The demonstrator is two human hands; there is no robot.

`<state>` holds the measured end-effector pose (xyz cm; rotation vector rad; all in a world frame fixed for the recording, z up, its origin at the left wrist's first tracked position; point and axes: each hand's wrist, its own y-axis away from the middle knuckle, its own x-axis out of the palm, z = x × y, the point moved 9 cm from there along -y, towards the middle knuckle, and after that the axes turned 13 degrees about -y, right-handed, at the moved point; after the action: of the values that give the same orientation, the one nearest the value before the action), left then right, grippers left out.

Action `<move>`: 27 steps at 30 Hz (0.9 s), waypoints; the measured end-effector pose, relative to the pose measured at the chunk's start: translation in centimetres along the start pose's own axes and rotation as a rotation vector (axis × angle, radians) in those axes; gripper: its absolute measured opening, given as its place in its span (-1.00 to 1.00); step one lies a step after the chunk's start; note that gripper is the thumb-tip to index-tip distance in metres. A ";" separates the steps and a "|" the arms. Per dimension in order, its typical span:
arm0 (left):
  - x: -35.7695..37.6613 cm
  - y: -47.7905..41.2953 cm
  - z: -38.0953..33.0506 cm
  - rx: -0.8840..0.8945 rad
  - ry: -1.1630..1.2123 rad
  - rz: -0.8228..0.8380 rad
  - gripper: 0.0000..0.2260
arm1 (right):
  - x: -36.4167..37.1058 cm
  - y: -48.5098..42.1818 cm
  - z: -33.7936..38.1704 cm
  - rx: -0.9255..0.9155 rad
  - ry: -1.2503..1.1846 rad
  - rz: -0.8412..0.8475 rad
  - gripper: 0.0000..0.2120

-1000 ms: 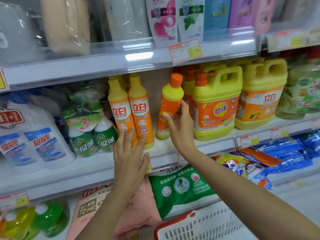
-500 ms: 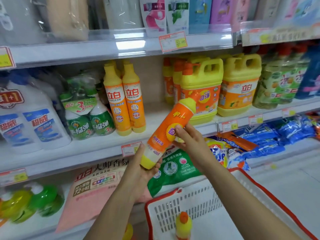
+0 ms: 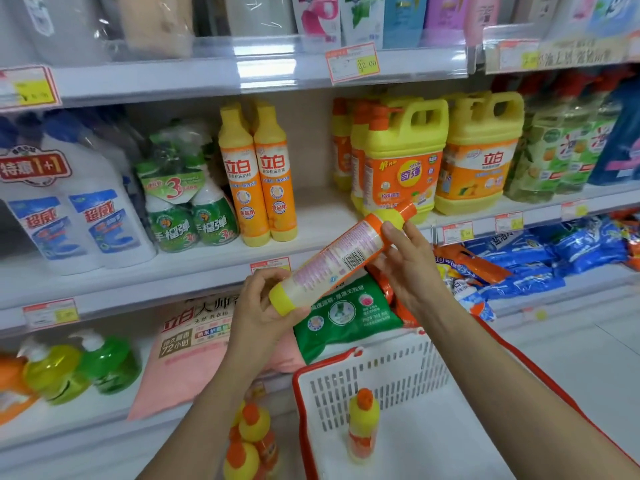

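Centrally in the head view, a slim orange-and-yellow plastic bottle (image 3: 341,259) is lying tilted in mid-air in front of the middle shelf (image 3: 207,268). Its yellow base is pointing to the lower left and its orange cap to the upper right. The left hand (image 3: 263,310) is grasping the rounded base, thumb and fingers curling round it. The right hand (image 3: 408,268) is pinching the bottle just below the neck, with the thumb on top and the other fingers passing behind it, mostly out of sight. The smooth back label is facing the camera, showing a barcode and print too small to read. The cap is overlapping a squat yellow plastic jug (image 3: 403,157) with a moulded handle, which is standing on the shelf behind. Left of centre, a pair of tall orange bottles (image 3: 258,174) with yellow tops is standing upright, side by side and touching. Beneath the hands, a glossy green pouch (image 3: 346,313) and a matt pink bag (image 3: 194,355) are lying on the lower shelf, both partly hidden by the forearms. At the lower right, a white slatted plastic basket (image 3: 391,375) with a red rim is running off the frame edge. A small yellow bottle with an orange cap (image 3: 362,426) is standing upright inside it, its label showing only as a blur.
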<state>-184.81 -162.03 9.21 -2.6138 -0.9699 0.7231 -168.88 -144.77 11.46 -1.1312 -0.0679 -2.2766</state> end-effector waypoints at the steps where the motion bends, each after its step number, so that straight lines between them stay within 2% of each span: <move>1: 0.1 0.1 0.3 -0.004 -0.011 0.016 -0.55 | 0.1 0.1 0.1 -0.018 0.062 -0.009 -0.78; 4: 0.2 0.7 1.8 -0.097 0.051 0.104 -0.62 | 0.6 0.5 0.6 -0.042 0.281 -0.017 -0.68; 8: -0.1 1.8 4.1 -0.249 0.192 0.232 -0.61 | 2.7 0.5 0.4 0.018 0.437 0.100 -0.89; 9: -0.1 2.0 4.4 -0.278 0.252 0.260 -0.60 | 3.3 0.6 0.4 0.027 0.481 0.129 -0.82; 11: 0.1 2.3 4.6 -0.329 0.351 0.302 -0.61 | 4.3 0.7 -0.3 0.074 0.563 0.211 -0.84; 12: 0.2 2.5 4.6 -0.353 0.395 0.312 -0.62 | 4.5 0.7 -0.8 0.113 0.583 0.252 -0.74; 14: 0.5 2.5 4.5 -0.398 0.451 0.323 -0.64 | 4.7 0.6 -1.8 0.186 0.573 0.278 -0.40; 15: 0.7 2.3 4.4 -0.412 0.442 0.316 -0.63 | 4.8 0.6 -1.7 0.166 0.554 0.262 -0.30; 17: 0.3 1.2 3.6 -0.377 0.288 0.271 -0.63 | 5.2 0.1 -0.6 0.040 0.503 0.215 -0.35; 19: -0.5 -0.8 1.4 -0.230 0.057 0.211 -0.69 | 5.8 -0.2 1.1 -0.111 0.451 0.170 -0.39; 24: -2.2 -6.2 -3.3 0.206 -0.599 -0.090 -0.62 | 7.1 -2.0 4.7 -0.528 0.632 0.071 -0.22; 27: -0.8 -8.4 -3.2 0.315 -0.856 -0.073 -0.49 | 7.1 -4.0 4.5 -0.650 0.628 0.059 -0.24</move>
<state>-188.12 -156.55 15.61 -1.9611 -1.0122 1.8692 -171.06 -143.57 20.44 -0.6165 0.9903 -2.5595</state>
